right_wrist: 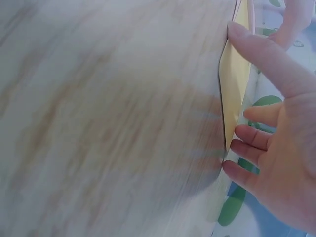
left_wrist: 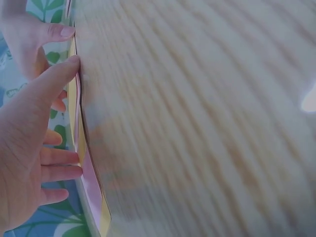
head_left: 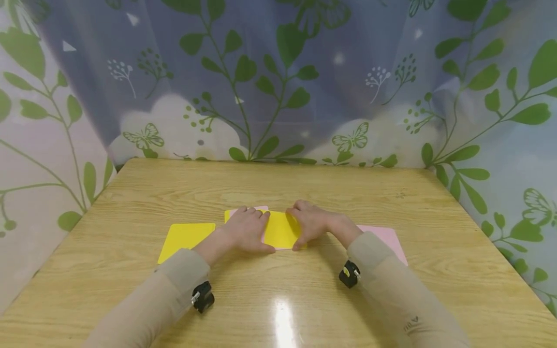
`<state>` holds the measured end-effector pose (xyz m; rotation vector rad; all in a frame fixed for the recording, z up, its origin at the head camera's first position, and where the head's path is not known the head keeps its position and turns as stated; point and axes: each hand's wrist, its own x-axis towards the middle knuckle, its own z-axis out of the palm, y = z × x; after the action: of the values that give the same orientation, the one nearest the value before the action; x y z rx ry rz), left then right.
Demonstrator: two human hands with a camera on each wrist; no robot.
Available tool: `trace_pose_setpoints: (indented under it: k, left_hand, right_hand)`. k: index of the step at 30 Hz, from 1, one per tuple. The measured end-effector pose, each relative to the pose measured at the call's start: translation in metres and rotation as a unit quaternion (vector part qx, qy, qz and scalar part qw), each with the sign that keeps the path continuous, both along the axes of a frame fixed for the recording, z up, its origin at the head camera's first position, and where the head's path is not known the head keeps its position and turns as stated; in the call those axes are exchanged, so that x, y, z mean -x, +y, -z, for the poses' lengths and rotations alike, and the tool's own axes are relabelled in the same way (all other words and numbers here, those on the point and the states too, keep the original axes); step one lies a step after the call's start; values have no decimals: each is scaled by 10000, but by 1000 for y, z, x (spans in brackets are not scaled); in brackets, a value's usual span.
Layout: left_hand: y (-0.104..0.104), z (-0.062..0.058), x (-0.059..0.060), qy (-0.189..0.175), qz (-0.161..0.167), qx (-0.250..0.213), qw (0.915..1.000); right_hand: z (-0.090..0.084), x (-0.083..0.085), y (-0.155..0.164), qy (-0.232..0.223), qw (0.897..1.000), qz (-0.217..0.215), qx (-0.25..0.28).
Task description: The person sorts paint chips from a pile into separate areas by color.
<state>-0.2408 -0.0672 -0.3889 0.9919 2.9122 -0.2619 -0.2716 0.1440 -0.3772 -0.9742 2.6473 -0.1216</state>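
At the middle of the table lies a yellow paper sheet (head_left: 280, 231), with a thin pink edge showing beneath it. My right hand (head_left: 314, 221) grips its right end, thumb at the near corner and fingers at the far one; that end bends upward. In the right wrist view the yellow sheet (right_wrist: 233, 79) stands raised beside the thumb. My left hand (head_left: 247, 231) rests flat over the sheet's left part, fingers pointing away and thumb along the near edge. Under it, pink paper (head_left: 262, 208) and another yellow piece (head_left: 227, 215) peek out, mostly hidden.
A separate yellow sheet (head_left: 187, 239) lies on the left, partly behind the left sleeve. On the right a pink sheet (head_left: 385, 239) is partly covered by the right forearm. The wooden table (head_left: 278, 186) meets a leaf-patterned curtain (head_left: 270, 111) at its back and sides.
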Motion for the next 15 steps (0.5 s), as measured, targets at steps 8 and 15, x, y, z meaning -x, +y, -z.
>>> trace_pose_setpoints:
  k: [8,15]
  left_hand:
    - [1,2,2,-35,-14,72,10000]
    - [1,1,2,-13,1,33,10000]
  right_hand:
    - [1,1,-1,-11,9995,157,-281]
    - [1,2,-2,-27,9995,124,-303]
